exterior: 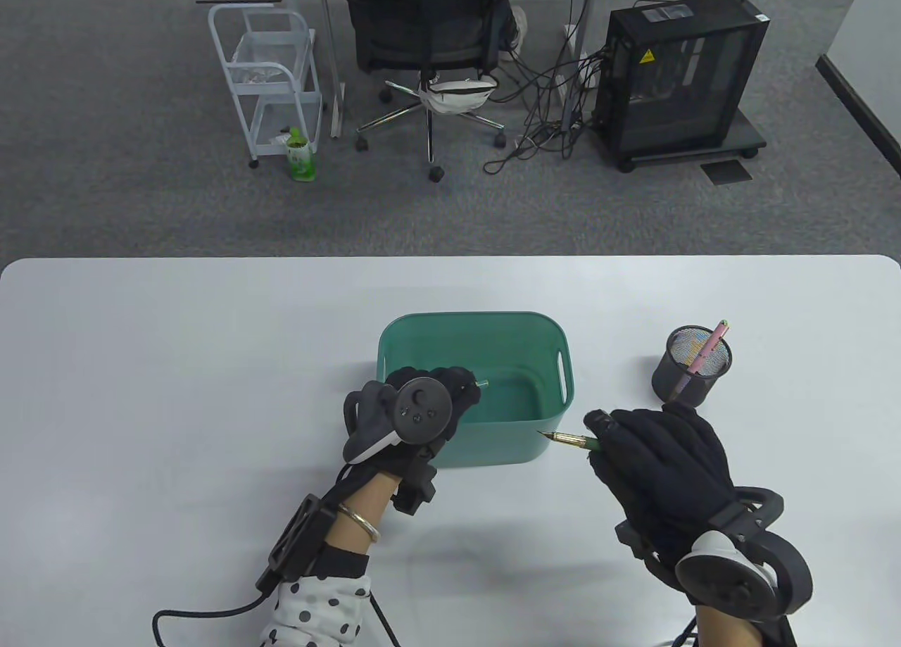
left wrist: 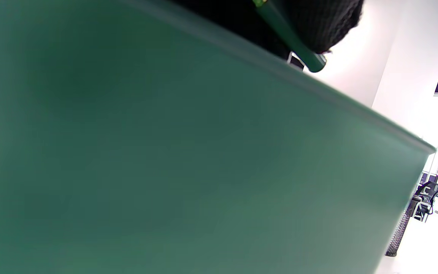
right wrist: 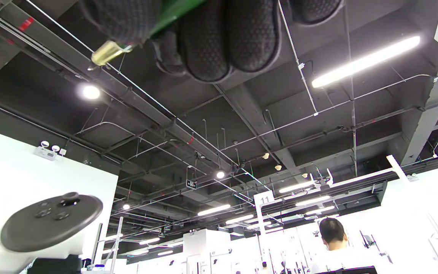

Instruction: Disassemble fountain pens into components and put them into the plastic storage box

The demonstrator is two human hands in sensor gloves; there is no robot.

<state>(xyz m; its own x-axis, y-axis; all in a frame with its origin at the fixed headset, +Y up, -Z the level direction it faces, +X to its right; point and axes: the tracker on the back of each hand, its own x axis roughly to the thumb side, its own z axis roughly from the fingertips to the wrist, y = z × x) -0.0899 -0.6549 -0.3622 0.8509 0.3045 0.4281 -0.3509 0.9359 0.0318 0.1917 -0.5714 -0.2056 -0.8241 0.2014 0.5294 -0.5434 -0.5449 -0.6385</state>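
A green plastic storage box (exterior: 473, 317) stands mid-table. My left hand (exterior: 456, 388) hovers over its front left corner and grips a dark green pen part (exterior: 480, 384) whose tip pokes out to the right. In the left wrist view that green part (left wrist: 294, 45) shows under the gloved fingers (left wrist: 318, 23), above the box wall (left wrist: 165, 152). My right hand (exterior: 600, 437), just right of the box, holds the green pen section with its gold nib (exterior: 561, 438) pointing left. The right wrist view shows the nib (right wrist: 107, 53) below my fingers (right wrist: 226, 34).
A black mesh pen holder (exterior: 691, 367) with a pink pen (exterior: 712, 344) stands right of the box, behind my right hand. Beyond the table's far edge are an office chair (exterior: 429, 34), a white cart (exterior: 267, 77) and a black computer case (exterior: 679, 77).
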